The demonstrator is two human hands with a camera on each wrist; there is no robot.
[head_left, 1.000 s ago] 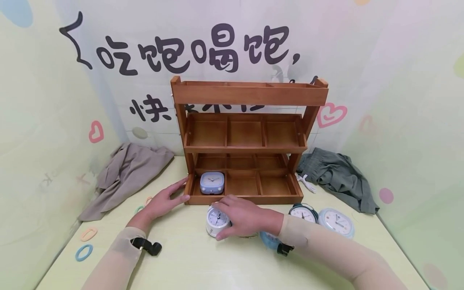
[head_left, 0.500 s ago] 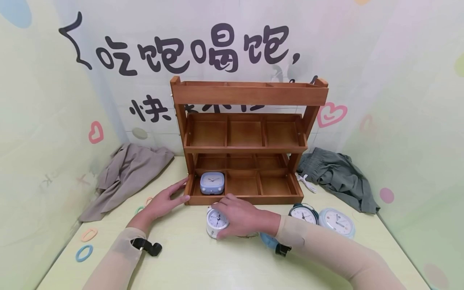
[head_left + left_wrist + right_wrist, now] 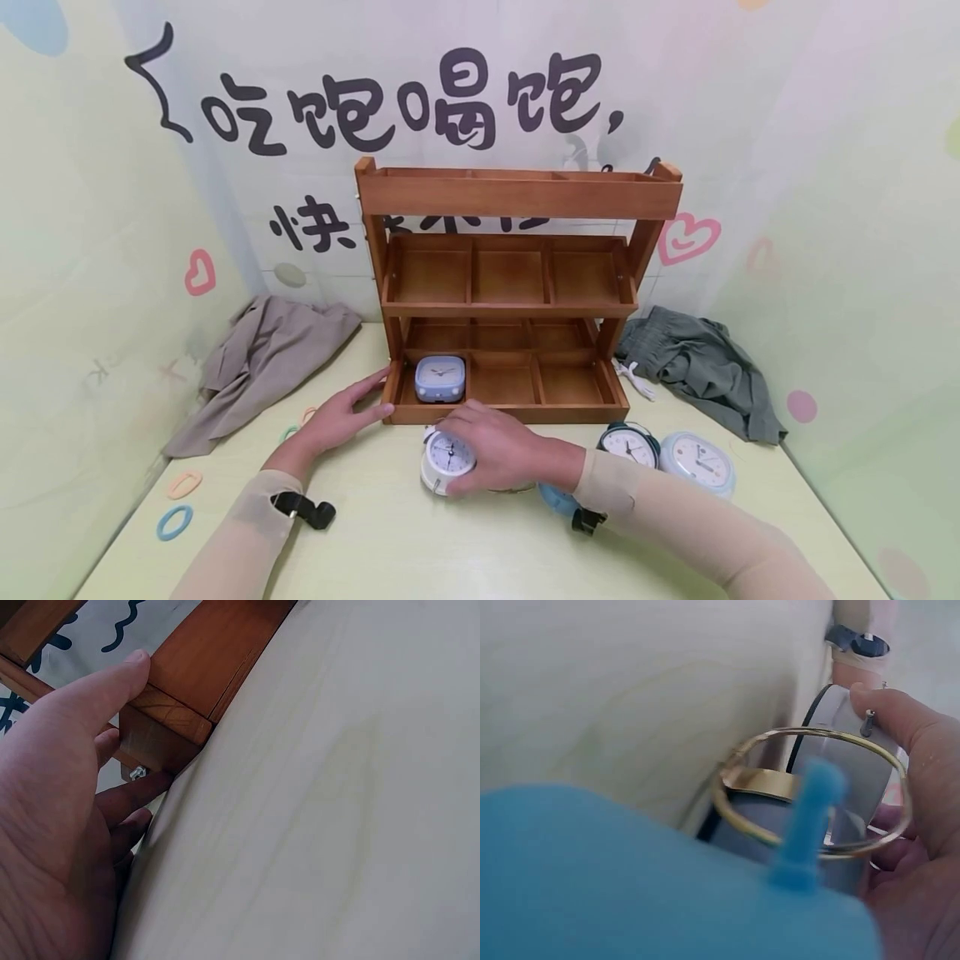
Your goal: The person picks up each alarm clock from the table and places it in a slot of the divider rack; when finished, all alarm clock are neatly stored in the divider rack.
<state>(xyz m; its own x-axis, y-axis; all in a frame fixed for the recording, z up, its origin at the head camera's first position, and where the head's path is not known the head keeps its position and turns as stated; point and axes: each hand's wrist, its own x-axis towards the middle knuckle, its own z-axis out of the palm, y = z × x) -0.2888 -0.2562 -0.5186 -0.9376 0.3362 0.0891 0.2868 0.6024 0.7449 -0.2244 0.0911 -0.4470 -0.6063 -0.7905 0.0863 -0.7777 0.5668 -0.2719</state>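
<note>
The right hand (image 3: 504,454) had its fingers curled round a small round white clock (image 3: 447,458), tilted just in front of the wooden rack (image 3: 517,196). Smooth plastic and a thin brass ring (image 3: 810,795) might have slipped in that grip and knocked the blue clock (image 3: 557,497) behind. The left hand (image 3: 341,417) lay with straight fingers pressed against the rack's lower corner, where a square blue clock (image 3: 439,379) sat in the left compartment.

back wall (image 3: 750,100) reads "吃饱喝饱," above a partly hidden "快".
</note>
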